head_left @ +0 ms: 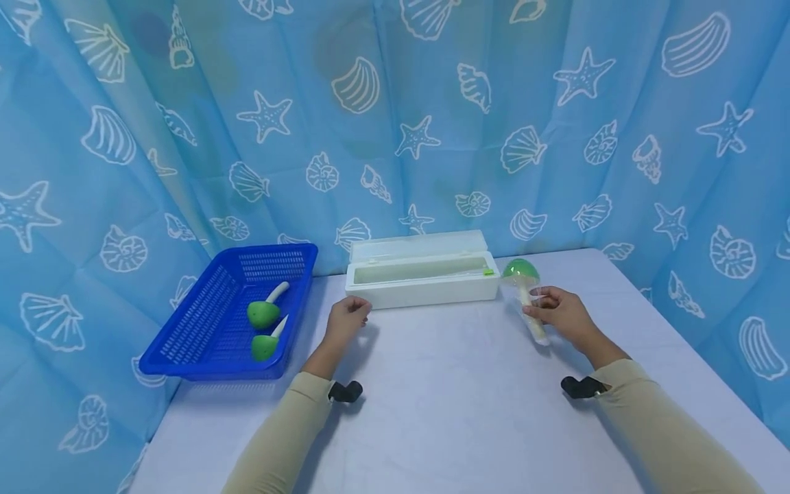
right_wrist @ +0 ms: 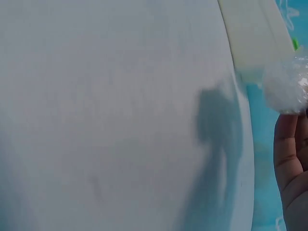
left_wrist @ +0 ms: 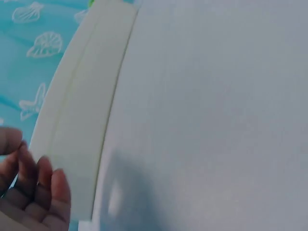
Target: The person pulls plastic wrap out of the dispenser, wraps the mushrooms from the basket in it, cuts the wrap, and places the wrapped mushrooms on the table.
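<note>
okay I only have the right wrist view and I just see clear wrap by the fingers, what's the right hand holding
Observer: In the head view, the right hand grips a green-topped, pale-handled item in clear wrap.
Operator: Is the white box's lid up?
Observer: Yes, the white box has its lid raised along the far side.
Operator: And where's the left hand?
Observer: The left hand is at the box's left front corner.

A light blue curtain (head_left: 426,89) hangs behind the table (head_left: 457,391) and along both its sides, falling in loose vertical folds and printed with white starfish, scallops and spiral shells. The table has a plain whitish surface with a rounded far right corner; soft shadows (right_wrist: 219,120) lie across it.
</note>
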`<state>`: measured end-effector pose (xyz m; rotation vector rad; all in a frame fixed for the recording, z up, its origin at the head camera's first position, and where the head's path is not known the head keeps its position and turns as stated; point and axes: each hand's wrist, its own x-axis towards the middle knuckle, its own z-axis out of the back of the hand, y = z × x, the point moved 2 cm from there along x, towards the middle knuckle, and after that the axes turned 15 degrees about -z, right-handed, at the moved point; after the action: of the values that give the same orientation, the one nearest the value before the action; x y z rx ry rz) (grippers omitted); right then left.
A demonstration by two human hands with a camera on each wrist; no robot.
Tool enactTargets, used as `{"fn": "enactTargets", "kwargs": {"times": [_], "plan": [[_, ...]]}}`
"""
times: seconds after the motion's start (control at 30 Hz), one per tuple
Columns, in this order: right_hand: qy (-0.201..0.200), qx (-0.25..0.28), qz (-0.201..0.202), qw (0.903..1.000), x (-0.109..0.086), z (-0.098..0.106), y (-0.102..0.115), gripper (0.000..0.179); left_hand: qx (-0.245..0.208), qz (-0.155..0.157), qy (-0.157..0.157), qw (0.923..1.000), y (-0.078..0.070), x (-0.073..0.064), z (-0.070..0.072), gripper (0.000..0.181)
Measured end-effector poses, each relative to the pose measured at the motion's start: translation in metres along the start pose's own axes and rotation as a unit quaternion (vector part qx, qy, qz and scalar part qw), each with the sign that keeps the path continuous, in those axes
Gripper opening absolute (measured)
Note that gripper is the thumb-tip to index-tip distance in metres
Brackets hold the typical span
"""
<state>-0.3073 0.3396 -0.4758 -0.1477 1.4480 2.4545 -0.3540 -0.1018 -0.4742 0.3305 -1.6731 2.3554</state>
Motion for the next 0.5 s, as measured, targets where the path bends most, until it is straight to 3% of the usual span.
{"fn": "enactTargets", "kwargs": {"times": [0.13,0.2,0.5], "plan": [[-0.027,-0.013,-0.014,0.9995,0.007,0.024,-0.015,0.073,-0.004,0.012,-0.092,0.9957,0.005,0.005,0.01,0.014],[-0.035,-0.021,-0.021,0.9989,0.011,0.034,-0.021,0.075,0.006,0.018,-0.117,0.993,0.01,0.007,0.013,0.016],[-0.061,-0.049,-0.035,0.9963,0.029,0.072,-0.045,0.073,0.0,0.064,-0.107,0.9921,0.028,0.017,0.01,0.033]]}}
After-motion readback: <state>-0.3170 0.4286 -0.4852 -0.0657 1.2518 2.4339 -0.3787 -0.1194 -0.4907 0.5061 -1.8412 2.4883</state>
